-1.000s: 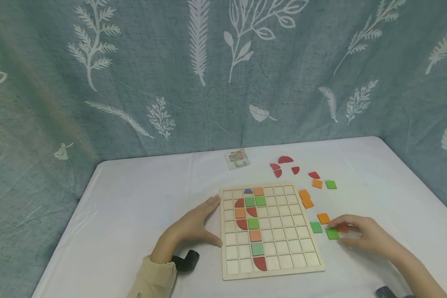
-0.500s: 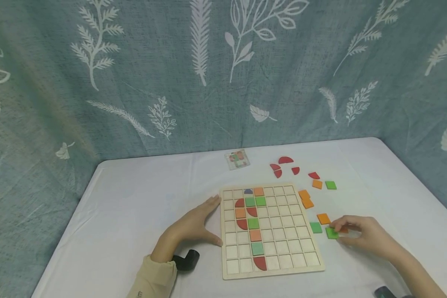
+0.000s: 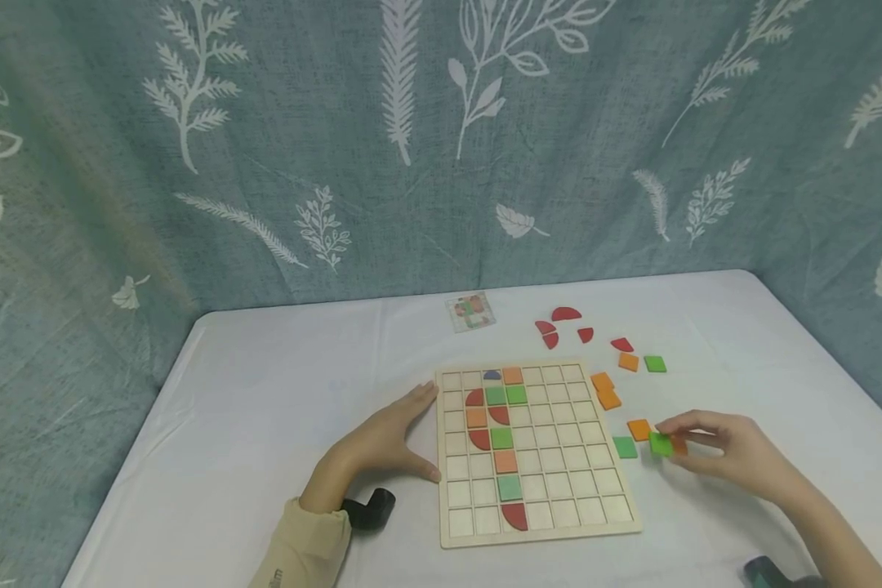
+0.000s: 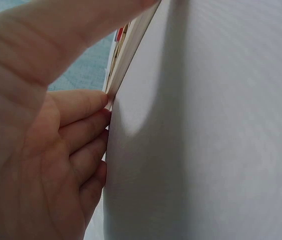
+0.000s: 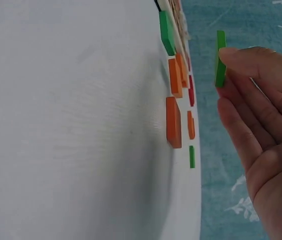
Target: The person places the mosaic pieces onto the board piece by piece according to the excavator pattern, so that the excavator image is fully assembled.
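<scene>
My right hand (image 3: 735, 453) pinches a light green square tile (image 5: 220, 59) between thumb and fingers, lifted off the table in the right wrist view. Below it lies an orange tile (image 5: 173, 122), partly covered by the green one in the head view. A teal-green tile (image 3: 625, 447) and another orange tile (image 3: 639, 429) lie just left of that hand. My left hand (image 3: 385, 441) rests at the left edge of the wooden grid board (image 3: 540, 535), thumb and fingertips touching its rim. Red, orange, green and blue pieces fill some cells of the board's left half.
Red curved pieces (image 3: 566, 314) lie scattered behind the board. Orange tiles (image 3: 607, 392) sit by its right edge, and a green tile (image 3: 655, 363) lies farther back. A small pattern card (image 3: 471, 311) is near the table's far edge. A leaf-print curtain (image 3: 441, 204) hangs behind.
My right hand has taken hold of the light green tile and raised it from the table. The left hand stays at the board's edge.
</scene>
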The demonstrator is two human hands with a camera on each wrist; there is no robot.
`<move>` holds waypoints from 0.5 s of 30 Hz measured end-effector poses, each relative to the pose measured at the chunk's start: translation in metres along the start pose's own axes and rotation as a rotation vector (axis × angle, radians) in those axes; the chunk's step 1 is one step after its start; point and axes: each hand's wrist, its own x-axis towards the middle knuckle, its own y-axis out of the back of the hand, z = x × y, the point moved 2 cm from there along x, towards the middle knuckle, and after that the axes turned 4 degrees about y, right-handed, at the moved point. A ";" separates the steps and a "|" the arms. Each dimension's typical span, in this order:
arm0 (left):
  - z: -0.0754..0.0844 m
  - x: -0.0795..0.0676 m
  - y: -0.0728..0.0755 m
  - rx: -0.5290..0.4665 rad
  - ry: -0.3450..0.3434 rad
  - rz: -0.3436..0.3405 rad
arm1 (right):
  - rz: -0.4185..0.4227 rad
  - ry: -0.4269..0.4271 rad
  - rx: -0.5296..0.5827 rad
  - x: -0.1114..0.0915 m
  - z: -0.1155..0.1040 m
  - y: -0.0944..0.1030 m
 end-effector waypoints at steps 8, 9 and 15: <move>-0.001 0.001 0.000 0.002 -0.010 -0.005 | -0.009 0.055 0.046 0.013 -0.009 -0.003; -0.001 0.000 0.000 0.001 -0.012 -0.006 | -0.003 0.070 0.051 0.016 -0.011 -0.004; 0.000 0.000 0.001 -0.007 -0.018 -0.005 | 0.002 0.111 0.097 0.037 -0.028 -0.013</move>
